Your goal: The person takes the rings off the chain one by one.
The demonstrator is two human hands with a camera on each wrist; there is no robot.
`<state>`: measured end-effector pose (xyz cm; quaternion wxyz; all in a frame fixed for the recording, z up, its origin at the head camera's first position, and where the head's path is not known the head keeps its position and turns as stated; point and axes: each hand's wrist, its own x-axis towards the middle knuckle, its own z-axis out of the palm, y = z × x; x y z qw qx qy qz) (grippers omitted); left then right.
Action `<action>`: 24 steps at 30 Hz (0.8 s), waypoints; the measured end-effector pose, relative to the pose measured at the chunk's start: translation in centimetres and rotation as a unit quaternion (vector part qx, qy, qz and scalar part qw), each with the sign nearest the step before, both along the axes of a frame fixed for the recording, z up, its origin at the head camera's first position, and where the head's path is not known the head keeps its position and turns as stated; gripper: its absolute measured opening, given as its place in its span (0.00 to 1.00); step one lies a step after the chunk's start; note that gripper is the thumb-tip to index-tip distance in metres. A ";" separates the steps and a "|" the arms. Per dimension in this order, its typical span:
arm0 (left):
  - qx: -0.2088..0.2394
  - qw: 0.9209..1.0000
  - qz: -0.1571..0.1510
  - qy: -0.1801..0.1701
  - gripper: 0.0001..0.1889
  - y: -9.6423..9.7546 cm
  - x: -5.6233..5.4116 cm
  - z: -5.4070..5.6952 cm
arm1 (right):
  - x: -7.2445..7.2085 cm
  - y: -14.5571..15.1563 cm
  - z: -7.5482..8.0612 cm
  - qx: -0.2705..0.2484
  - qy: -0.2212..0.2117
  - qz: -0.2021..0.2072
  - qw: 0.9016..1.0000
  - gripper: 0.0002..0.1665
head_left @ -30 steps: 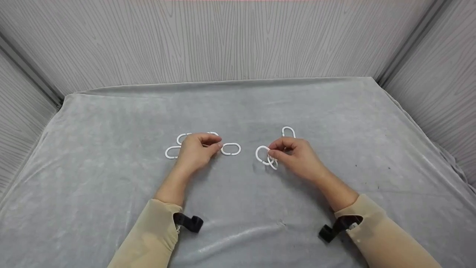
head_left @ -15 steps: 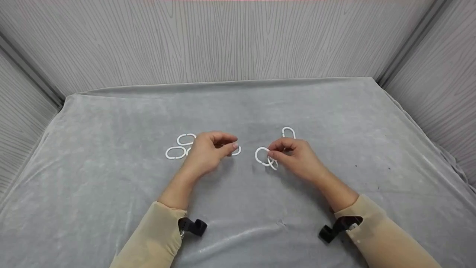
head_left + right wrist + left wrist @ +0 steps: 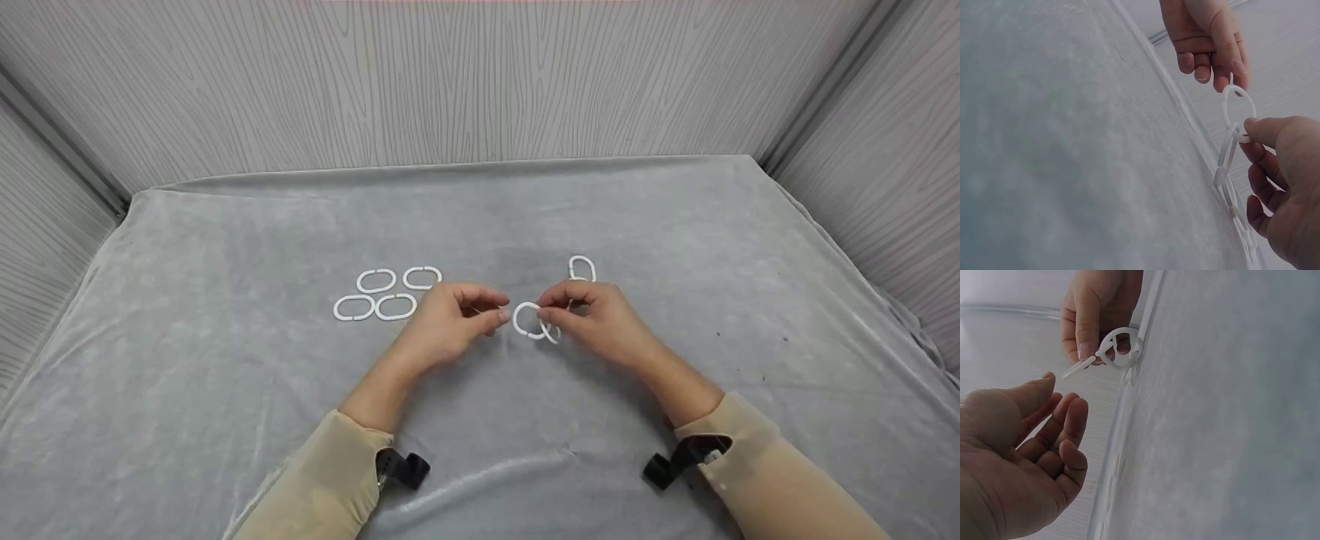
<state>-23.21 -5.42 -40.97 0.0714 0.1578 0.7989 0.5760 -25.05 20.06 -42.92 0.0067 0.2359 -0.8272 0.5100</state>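
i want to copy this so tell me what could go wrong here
The right hand pinches the end chain link by one side, so it could slip. The left hand mostly hides its own white link, so lining the two up might go wrong. The chain trailing behind could tug.

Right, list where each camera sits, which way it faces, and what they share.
Head: worn on the head, facing forward and down at the cloth; left hand, right hand and sleeves show.
Left wrist: on that wrist, facing the right hand; both hands show.
Right wrist: on that wrist, facing the left hand; both hands show.
Shared by the wrist views: both hands and white links.
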 end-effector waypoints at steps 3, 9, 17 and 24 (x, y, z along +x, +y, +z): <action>-0.001 1.000 0.001 0.003 0.10 0.2 0.1 -0.1 | 0.0 0.0 0.0 0.000 -0.002 0.005 1.000 0.03; 0.009 1.000 -0.007 0.005 0.10 0.6 0.2 -0.3 | 0.1 0.1 0.1 0.009 -0.009 0.013 1.000 0.04; 0.004 1.000 -0.011 0.004 0.10 0.7 0.2 -0.6 | 0.1 0.3 0.0 0.011 -0.010 0.025 1.000 0.05; -0.009 1.000 -0.009 0.009 0.09 0.7 0.3 -0.7 | 0.2 0.1 -0.1 0.015 -0.004 0.027 1.000 0.04</action>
